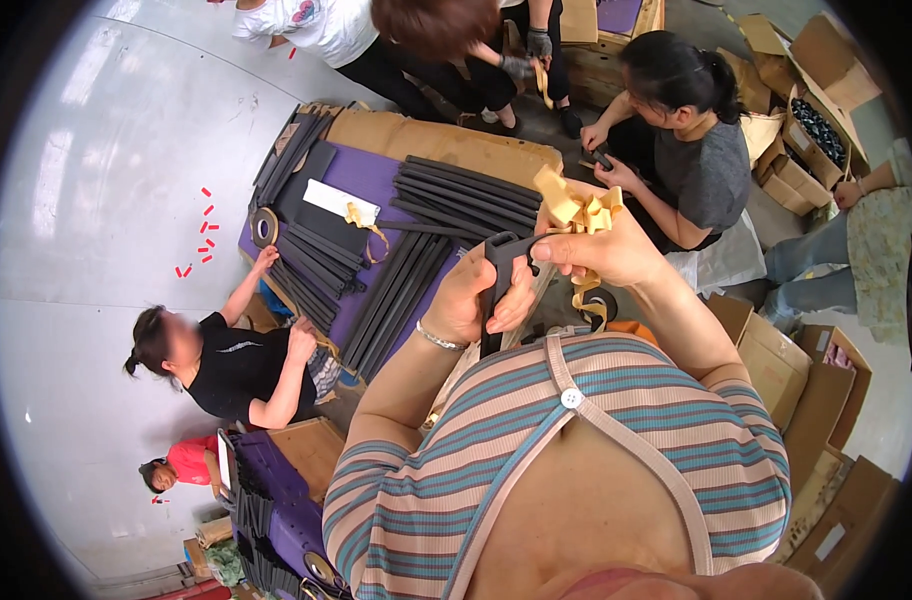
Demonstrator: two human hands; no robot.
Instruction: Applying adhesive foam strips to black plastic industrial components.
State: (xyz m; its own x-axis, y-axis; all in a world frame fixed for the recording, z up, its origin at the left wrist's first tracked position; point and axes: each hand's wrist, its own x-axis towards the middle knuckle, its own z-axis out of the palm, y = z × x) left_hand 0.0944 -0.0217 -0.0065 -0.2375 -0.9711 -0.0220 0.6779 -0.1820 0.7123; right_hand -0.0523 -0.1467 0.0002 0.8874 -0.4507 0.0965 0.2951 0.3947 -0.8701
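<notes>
In front of my chest my left hand (464, 292) is closed around a black strip (498, 268), which hangs down past my palm. Its upper end bends over to my right hand (608, 248), whose thumb and fingers pinch it. Crumpled pale-yellow ribbon (576, 205), like peeled tape backing, is bunched about the right hand and dangles below it. Just beyond my hands, bundles of long black strips (466, 195) lie on a purple-topped table (368, 160). A white card (338, 203) rests among them with a curl of yellow ribbon on it.
A co-worker in black (246, 355) reaches to a tape roll (264, 228) at the table's left edge. Another person (698, 150) sits at the far right, handling a small dark piece. More people stand behind the table. Cardboard boxes (776, 360) line my right side.
</notes>
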